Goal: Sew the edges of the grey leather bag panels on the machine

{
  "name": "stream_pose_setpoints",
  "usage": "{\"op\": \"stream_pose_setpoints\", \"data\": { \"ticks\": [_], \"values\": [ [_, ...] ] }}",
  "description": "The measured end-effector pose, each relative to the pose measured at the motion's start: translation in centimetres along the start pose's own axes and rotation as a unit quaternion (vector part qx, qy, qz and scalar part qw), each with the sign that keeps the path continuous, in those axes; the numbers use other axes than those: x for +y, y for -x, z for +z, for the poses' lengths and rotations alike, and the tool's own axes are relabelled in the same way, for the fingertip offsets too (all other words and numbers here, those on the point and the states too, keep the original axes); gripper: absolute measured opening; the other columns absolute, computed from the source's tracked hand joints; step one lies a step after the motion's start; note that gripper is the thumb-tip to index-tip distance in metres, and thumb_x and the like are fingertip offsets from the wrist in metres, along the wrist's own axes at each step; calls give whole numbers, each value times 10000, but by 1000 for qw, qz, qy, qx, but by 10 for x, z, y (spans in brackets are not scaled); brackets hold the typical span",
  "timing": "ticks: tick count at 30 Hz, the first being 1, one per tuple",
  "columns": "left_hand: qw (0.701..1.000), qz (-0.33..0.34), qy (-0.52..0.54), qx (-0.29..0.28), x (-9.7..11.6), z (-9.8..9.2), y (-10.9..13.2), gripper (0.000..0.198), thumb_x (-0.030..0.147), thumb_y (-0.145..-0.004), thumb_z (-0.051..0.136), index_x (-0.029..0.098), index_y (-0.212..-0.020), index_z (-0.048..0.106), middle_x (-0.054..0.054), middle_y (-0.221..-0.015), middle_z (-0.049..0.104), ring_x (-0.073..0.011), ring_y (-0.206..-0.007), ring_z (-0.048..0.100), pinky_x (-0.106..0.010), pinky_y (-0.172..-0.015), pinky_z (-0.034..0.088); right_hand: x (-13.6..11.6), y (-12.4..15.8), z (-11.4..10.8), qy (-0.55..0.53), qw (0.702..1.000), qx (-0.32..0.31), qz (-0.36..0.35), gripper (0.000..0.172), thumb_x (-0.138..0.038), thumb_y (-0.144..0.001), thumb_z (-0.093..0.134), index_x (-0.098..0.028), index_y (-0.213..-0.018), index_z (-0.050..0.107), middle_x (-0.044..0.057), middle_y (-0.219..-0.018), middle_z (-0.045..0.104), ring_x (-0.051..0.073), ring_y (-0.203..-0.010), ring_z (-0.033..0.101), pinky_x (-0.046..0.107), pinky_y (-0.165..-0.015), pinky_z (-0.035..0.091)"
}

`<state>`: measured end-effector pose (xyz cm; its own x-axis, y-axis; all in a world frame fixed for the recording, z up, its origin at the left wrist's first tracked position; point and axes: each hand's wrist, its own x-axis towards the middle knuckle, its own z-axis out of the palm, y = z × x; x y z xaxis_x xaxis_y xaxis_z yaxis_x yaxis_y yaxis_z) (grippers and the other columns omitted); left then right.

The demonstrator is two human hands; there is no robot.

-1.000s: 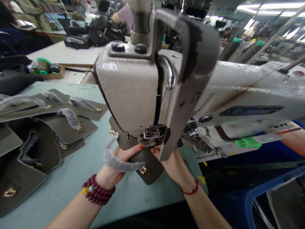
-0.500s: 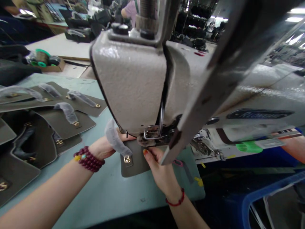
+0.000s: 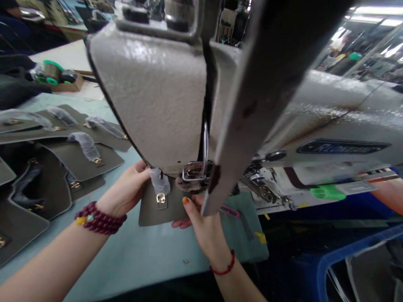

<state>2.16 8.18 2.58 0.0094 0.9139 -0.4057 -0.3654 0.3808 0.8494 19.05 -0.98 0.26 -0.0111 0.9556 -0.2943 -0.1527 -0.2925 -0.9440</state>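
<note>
Olive-grey leather flap with gold clasp (image 3: 151, 212), frame centre beneath the grey sewing machine head (image 3: 151, 96): left hand (image 3: 126, 191) fingers apparently curled on its left edge, right hand (image 3: 201, 222) fingers pinching its right edge.

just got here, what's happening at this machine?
A person holds an olive flap piece flat on the table under the head of a sewing machine. The left hand grips its left edge; the right hand pinches the right edge by the presser foot. A gold clasp on the piece faces up. More flap pieces lie at left.
</note>
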Motion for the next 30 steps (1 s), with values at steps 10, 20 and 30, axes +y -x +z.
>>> {"op": "stream_pose_setpoints", "data": {
  "ticks": [10,20,30],
  "values": [
    [990,-6,122,-63,-96,10,83,478,574,-672,783,222,-993,760,-73,-907,747,-267,-895,666,-344,-787,554,8,12,3,-49,999,-18,6,446,-591,-844,613,-151,-773,585,56,-620,709,122,-447,646,168,-450,458],
    [994,-50,-95,10,-76,8,79,355,477,-699,809,145,-661,687,-8,-644,638,-135,-610,543,-232,-603,481,1,23,-4,-15,1000,-23,-2,368,-506,-868,610,-159,-746,594,21,-597,691,86,-424,567,169,-452,436],
    [991,-68,-118,12,-75,6,78,492,514,-718,785,92,-970,749,-118,-978,740,-245,-946,641,-360,-898,516,2,22,-9,22,999,-33,-9,435,-528,-924,547,-150,-719,609,18,-541,653,95,-421,585,180,-466,430]
  ]
}}
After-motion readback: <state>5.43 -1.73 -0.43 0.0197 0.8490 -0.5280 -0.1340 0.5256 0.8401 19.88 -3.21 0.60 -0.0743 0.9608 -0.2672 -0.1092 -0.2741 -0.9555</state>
